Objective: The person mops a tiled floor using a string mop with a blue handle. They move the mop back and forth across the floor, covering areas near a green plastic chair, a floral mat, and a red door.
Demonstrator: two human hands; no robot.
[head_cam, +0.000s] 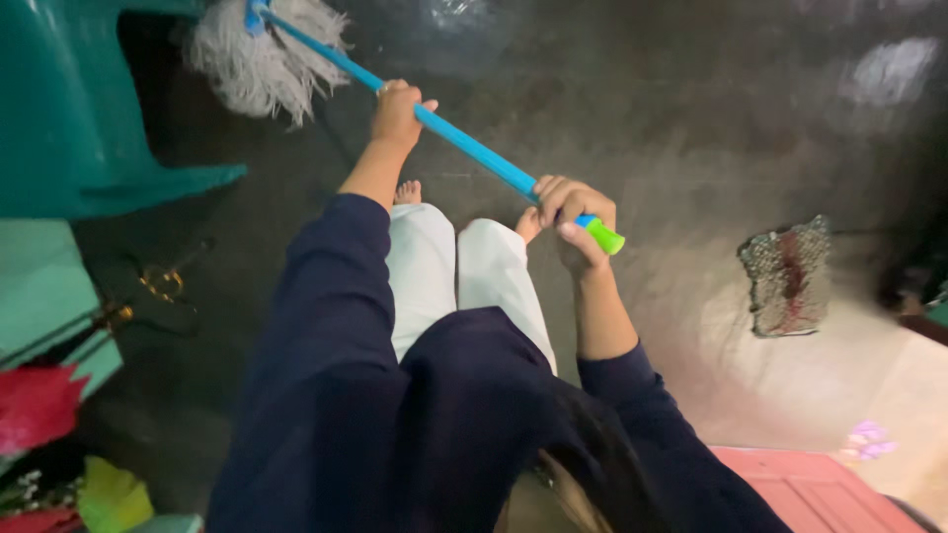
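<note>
A mop with a blue handle and a green end cap slants across the view. Its white string head rests on the dark wet floor at the top left, next to a teal plastic chair. My left hand grips the handle partway down, closer to the mop head. My right hand grips the handle near the green end. Below my hands I see my dark blue sleeves, white trousers and bare feet.
A small patterned mat lies on the floor at the right. A red surface shows at the bottom right. Red and yellow-green items and dark metal objects crowd the left side.
</note>
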